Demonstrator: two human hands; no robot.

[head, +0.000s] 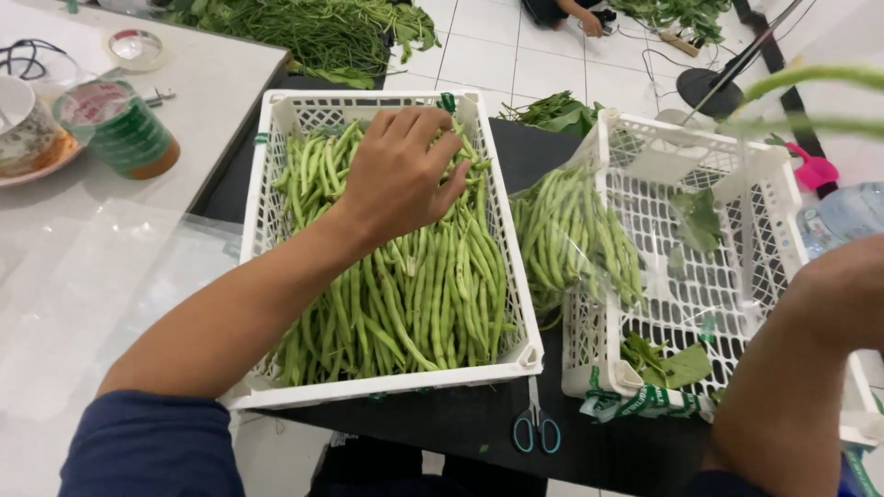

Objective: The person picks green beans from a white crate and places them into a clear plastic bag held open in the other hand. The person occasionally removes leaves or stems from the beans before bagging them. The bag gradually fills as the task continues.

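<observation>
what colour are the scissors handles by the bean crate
Blue handles on the scissors, lying on the dark table; head view shows them best.

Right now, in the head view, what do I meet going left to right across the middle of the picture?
Green can → left crate of green beans, left hand resting on them → bagged beans → right crate → pink object.

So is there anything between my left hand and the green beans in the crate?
Nothing visible. The left hand rests directly on the green beans piled in the open-topped white crate, fingers spread over the pods.
</observation>
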